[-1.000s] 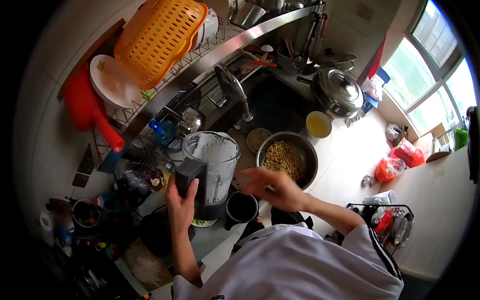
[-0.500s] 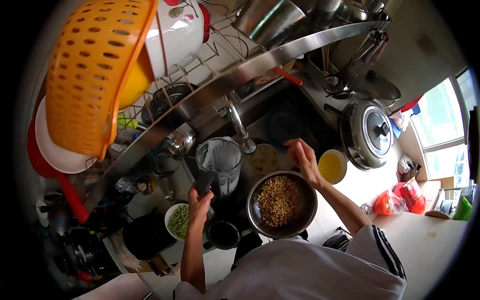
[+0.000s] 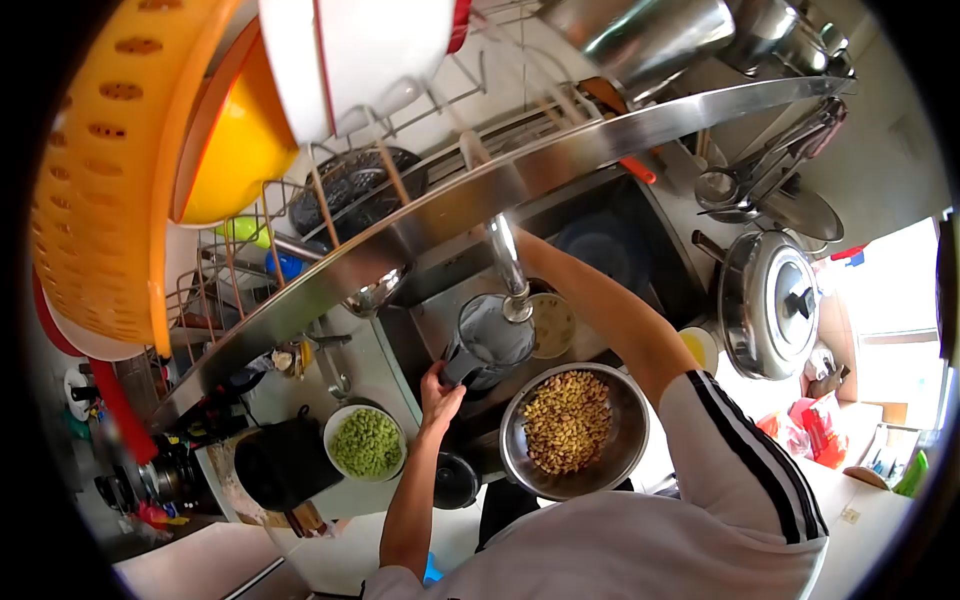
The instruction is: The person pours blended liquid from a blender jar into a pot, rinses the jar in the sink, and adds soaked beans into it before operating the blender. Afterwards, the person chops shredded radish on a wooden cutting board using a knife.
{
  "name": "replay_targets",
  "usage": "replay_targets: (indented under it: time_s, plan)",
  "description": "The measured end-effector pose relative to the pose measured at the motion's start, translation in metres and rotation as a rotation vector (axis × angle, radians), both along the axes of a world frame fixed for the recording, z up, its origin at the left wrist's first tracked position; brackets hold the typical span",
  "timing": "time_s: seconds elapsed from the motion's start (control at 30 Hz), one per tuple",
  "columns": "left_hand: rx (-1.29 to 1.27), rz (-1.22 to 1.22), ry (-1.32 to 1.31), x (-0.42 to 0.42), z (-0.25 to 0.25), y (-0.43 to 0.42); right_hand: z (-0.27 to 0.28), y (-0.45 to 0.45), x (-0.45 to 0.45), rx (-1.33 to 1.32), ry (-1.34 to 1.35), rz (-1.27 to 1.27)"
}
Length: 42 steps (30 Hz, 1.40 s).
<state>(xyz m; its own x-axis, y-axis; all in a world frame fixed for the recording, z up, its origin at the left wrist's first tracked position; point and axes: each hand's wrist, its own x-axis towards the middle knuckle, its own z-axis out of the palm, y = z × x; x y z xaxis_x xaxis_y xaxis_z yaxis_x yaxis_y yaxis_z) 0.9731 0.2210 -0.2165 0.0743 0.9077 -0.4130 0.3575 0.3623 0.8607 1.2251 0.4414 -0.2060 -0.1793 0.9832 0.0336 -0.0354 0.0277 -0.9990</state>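
Left hand (image 3: 440,402) grips jug (image 3: 486,338) by handle, so mouth sits under faucet (image 3: 508,262) (lined up). Right arm (image 3: 605,300) passes behind rack (image 3: 440,222); grip hidden, can't tell.

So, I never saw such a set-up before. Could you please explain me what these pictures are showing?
There is no robot here, only a person with bare hands. All pictures come from one camera on the head, looking forward and down. The left hand holds a clear jug by its handle, under the tap at the sink. The right arm reaches over the sink; its hand is hidden. A steel bowl of yellowish pieces is nearby. A white bowl of green pieces stands on the counter.
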Motion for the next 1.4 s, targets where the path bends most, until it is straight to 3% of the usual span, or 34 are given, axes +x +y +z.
replay_targets:
  time_s: [0.03, 0.07, 0.1, 0.13, 0.2, 0.27, 0.37, 0.4, 0.47, 0.57, 0.67, 0.73, 1.0, 1.2, 1.3, 1.4]
  plan:
    - [0.03, -0.01, -0.014, 0.001, -0.003, 0.0, -0.042, 0.028, -0.016, -0.035, 0.064, -0.035]
    - [0.063, -0.019, -0.026, 0.001, -0.008, 0.001, -0.028, 0.022, -0.029, 0.126, -0.217, -0.153]
    - [0.095, -0.026, -0.038, 0.0, -0.01, 0.001, -0.029, 0.026, -0.034, -0.011, -0.253, -0.101]
    - [0.059, -0.059, -0.032, 0.002, -0.006, 0.002, -0.022, 0.024, -0.046, -0.179, 0.059, -0.206]
    - [0.063, -0.052, -0.052, 0.008, -0.004, 0.0, 0.004, 0.006, -0.018, -0.258, -0.188, 0.039]
    - [0.031, -0.044, -0.068, 0.014, -0.007, 0.0, -0.004, -0.011, 0.012, -0.211, -0.081, 0.108]
    - [0.007, -0.023, -0.199, 0.019, -0.003, -0.002, 0.007, -0.058, 0.013, -0.002, 0.149, -0.133]
    - [0.021, -0.083, -0.245, 0.016, -0.011, -0.001, 0.038, -0.079, 0.045, -0.168, 0.248, 0.002]
    - [0.023, -0.109, -0.223, 0.015, -0.006, 0.0, 0.049, -0.113, 0.059, 0.023, -0.066, -0.095]
    - [0.047, -0.13, -0.168, 0.017, 0.002, 0.005, 0.107, -0.173, 0.064, -0.04, -0.498, -0.002]
    - [0.052, -0.172, -0.14, 0.011, -0.001, 0.006, 0.135, -0.196, 0.036, 0.188, -0.558, -0.025]
    - [0.033, -0.151, -0.172, 0.011, 0.003, 0.007, 0.142, -0.2, 0.021, 0.129, -0.559, -0.065]
    - [0.185, -0.211, -0.074, 0.012, -0.001, 0.008, 0.103, -0.193, 0.005, 0.149, -0.402, -0.187]
    - [0.204, -0.213, -0.091, 0.007, -0.01, 0.006, 0.099, -0.19, 0.008, 0.134, -0.574, -0.197]
    - [0.186, -0.212, -0.086, 0.004, -0.012, 0.006, 0.098, -0.19, 0.01, 0.295, -0.582, -0.242]
    - [0.161, -0.172, -0.099, 0.002, -0.011, 0.005, 0.1, -0.192, 0.014, 0.226, -0.649, -0.207]
